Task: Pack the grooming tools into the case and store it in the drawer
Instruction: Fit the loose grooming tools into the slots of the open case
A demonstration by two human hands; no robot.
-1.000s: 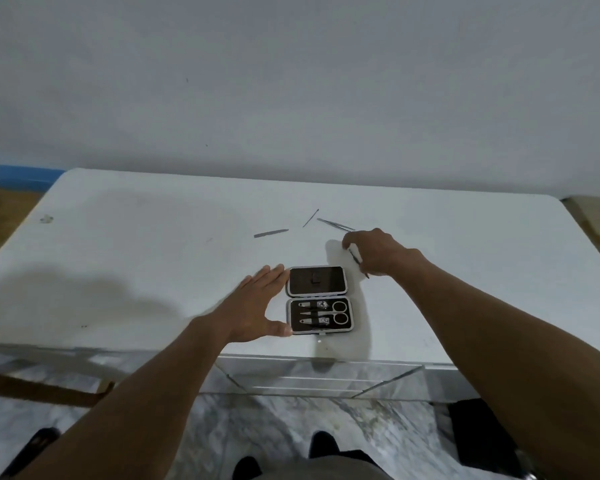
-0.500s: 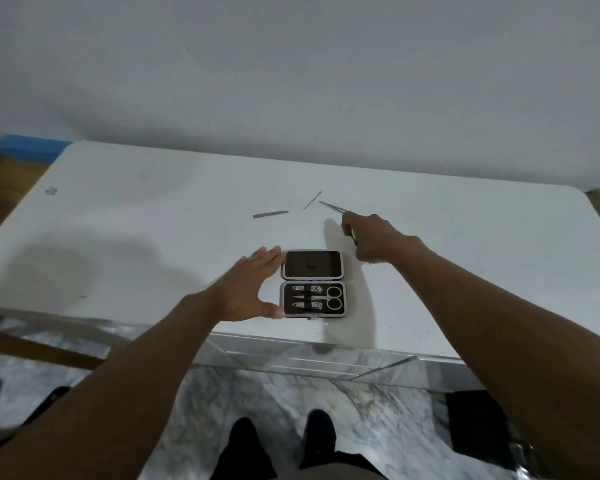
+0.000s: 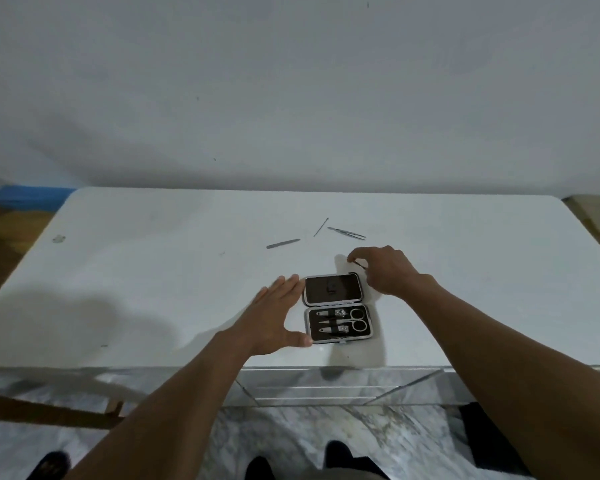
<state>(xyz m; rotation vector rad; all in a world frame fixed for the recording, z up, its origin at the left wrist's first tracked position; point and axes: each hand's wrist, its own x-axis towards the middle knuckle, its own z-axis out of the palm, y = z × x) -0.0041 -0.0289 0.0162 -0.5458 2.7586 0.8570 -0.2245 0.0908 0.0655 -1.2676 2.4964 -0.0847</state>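
Observation:
A small black grooming case (image 3: 336,308) lies open near the front edge of the white table (image 3: 153,289). Its near half holds scissors and two clippers. My left hand (image 3: 278,315) rests flat against the case's left side, fingers apart. My right hand (image 3: 383,268) hovers just behind the case's right corner, fingertips pinched on a thin dark tool (image 3: 359,264). Farther back on the table lie a metal nail file (image 3: 283,243), a thin pick (image 3: 321,227) and tweezers (image 3: 347,233).
A grey wall rises right behind the table. The table's mirrored drawer front (image 3: 326,386) faces me below the front edge. Marble floor and my feet show underneath. A wooden piece (image 3: 49,408) sticks out at the lower left.
My right hand has drawn back from the tweezers toward the case with the thin tool pinched in it. The left hand stays against the case.

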